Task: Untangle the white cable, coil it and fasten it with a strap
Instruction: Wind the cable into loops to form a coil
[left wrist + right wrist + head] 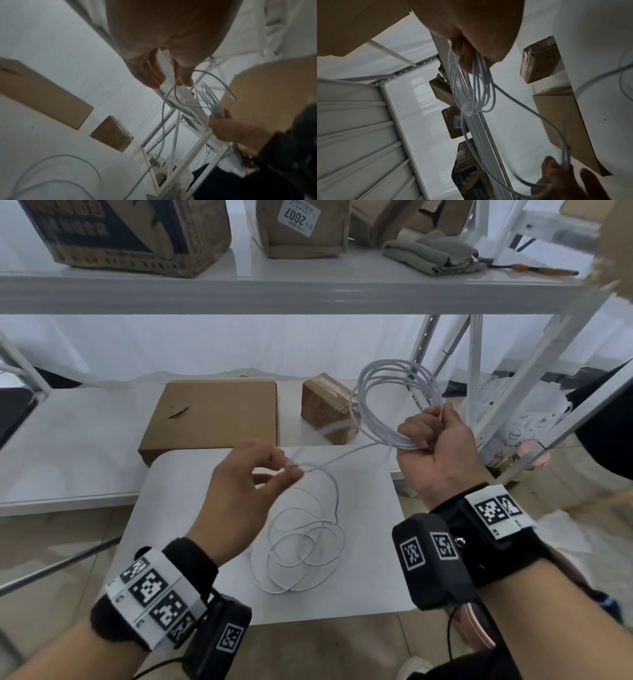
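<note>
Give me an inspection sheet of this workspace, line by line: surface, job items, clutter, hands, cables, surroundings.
Surface: small white table, loose cable loops lying on it.
Job's things: white cable, part coiled in the air, part still tangled on the table; strap: nothing seen.
Clutter: flat cardboard box and small taped box on the lower shelf behind the table.
Grippers: right hand grips the finished coil in a fist; left hand pinches the strand running to the coil.
Cables: one span stretched between the hands; black wrist-camera leads at both forearms.
Surroundings: white metal shelving holding cardboard boxes and a folded grey cloth; tiled floor.
</note>
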The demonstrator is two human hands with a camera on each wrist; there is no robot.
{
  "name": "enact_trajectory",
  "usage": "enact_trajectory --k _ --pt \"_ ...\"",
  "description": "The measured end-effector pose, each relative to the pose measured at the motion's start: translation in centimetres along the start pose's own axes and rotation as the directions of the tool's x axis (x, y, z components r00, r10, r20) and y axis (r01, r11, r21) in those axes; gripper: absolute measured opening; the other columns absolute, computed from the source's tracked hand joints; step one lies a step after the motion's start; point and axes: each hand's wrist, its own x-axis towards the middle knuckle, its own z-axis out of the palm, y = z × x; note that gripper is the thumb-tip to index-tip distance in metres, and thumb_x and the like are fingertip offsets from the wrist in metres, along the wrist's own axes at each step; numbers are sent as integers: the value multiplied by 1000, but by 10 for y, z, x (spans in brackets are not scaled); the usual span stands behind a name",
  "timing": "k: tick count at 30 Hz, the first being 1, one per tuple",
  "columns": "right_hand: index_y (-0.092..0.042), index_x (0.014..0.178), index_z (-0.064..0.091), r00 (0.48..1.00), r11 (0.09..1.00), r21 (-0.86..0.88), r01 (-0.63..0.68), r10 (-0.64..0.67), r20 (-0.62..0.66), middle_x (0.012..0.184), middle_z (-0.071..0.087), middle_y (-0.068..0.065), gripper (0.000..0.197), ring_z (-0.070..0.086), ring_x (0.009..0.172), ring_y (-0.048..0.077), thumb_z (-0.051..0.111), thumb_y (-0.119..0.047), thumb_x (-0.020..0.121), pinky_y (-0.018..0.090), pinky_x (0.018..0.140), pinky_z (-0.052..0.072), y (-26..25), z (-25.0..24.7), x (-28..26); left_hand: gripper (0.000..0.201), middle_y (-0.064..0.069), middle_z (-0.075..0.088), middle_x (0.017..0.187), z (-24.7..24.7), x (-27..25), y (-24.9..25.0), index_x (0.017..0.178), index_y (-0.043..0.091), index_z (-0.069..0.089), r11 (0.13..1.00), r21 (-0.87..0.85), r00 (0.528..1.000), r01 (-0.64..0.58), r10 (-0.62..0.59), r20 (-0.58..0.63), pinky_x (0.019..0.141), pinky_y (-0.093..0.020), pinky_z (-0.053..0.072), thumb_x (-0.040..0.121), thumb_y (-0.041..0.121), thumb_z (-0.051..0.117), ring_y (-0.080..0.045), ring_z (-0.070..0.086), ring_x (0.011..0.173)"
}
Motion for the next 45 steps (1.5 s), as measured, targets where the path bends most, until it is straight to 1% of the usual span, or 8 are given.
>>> enact_trajectory --k 4,8,16,22,28,34,40,45 --pt "-15 68 45 1000 1000 -7 3 -3 -2 46 24 -7 41 22 34 8 42 -30 105 18 33 23 1 0 0 23 -7 75 82 -3 8 -3 76 9 62 921 -316 964 228 -259 -60 83 -31 58 92 24 70 -17 71 80" --pt "-14 68 45 1000 999 -49 6 -6 -1 47 24 -7 41 21 35 8 41 -31 106 18 34 23 3 0 -3 25 -7 70 75 -4 13 3 72 12 58 733 -583 886 351 -461 -47 69 -27 49 97 10 61 -17 60 71" --pt "-14 68 47 997 994 -103 -39 45 60 46 24 -7 43 21 34 7 43 -34 105 17 34 21 10 3 -8 25 -5 69 77 -9 18 4 76 16 48 530 -728 822 435 -563 82 45 -17 34 96 3 57 -8 45 57" --pt "-14 69 46 998 990 -137 -22 29 48 47 24 -7 41 21 36 6 42 -34 105 16 35 22 12 0 -7 11 -5 66 85 -14 20 5 86 13 57 306 -880 860 362 -474 189 59 -13 53 90 19 65 -6 58 65" --pt "-14 68 47 998 990 -143 -17 26 59 48 23 -7 42 20 36 6 43 -34 105 16 35 21 11 1 -8 26 -13 74 88 -13 20 5 89 0 68 573 -737 888 359 -453 81 71 -18 58 99 -9 46 -15 69 74" --pt "-14 68 47 994 988 -147 -52 66 92 48 23 -7 41 20 36 6 44 -35 104 16 35 21 12 0 -10 11 -9 77 87 -9 11 5 104 7 66 866 -410 944 286 -328 -34 65 -22 57 95 3 63 -15 67 64" --pt "-13 69 49 975 983 -143 -117 141 171 47 24 -8 42 22 34 5 43 -36 104 16 35 21 15 0 -12 15 -4 75 73 -5 10 -4 92 7 66 923 -202 942 328 -336 -8 61 -23 52 92 21 71 -9 62 57" --pt "-12 66 53 947 975 -126 -184 210 242 47 25 -8 46 23 34 6 42 -37 103 16 34 22 18 3 -15 12 12 68 74 -2 6 -11 99 37 74 954 224 974 199 -218 62 61 -15 39 96 30 64 2 59 63"
